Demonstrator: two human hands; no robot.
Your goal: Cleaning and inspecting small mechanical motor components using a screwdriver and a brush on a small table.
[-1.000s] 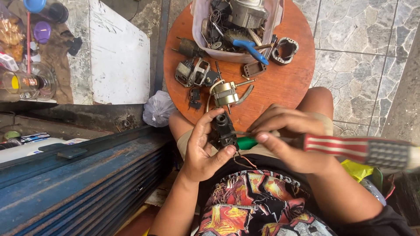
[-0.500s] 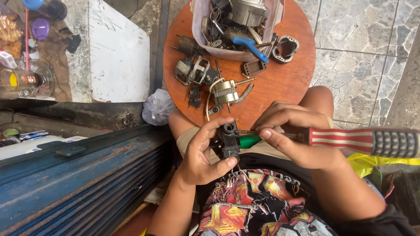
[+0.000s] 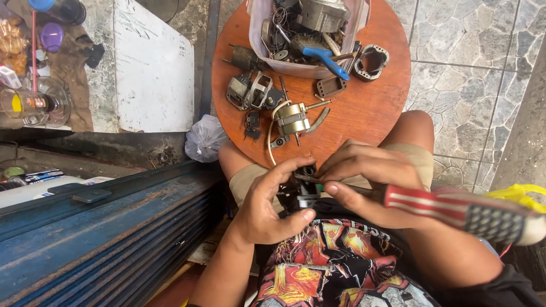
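Observation:
My left hand (image 3: 267, 204) grips a small black part (image 3: 307, 193) over my lap, thumb and fingers wrapped around it. My right hand (image 3: 369, 179) holds a screwdriver (image 3: 455, 207) with a red-and-white striped handle and a dark checkered end; its shaft points left into the black part. My fingers hide most of the part and the tip. Just beyond my hands is a round wooden table (image 3: 369, 108) with a small brass-coloured motor (image 3: 293, 118) and other motor pieces (image 3: 250, 91) on it.
A pale plastic tub (image 3: 310, 69) of metal parts and a blue-handled tool (image 3: 324, 59) stands at the table's far side. A white plastic bag (image 3: 205, 139) lies on the floor, a blue metal shutter (image 3: 96, 239) at left, a yellow bag (image 3: 520, 196) at right.
The screwdriver handle has shifted slightly while both hands stay on the black part. My hands have drawn a little closer to my body.

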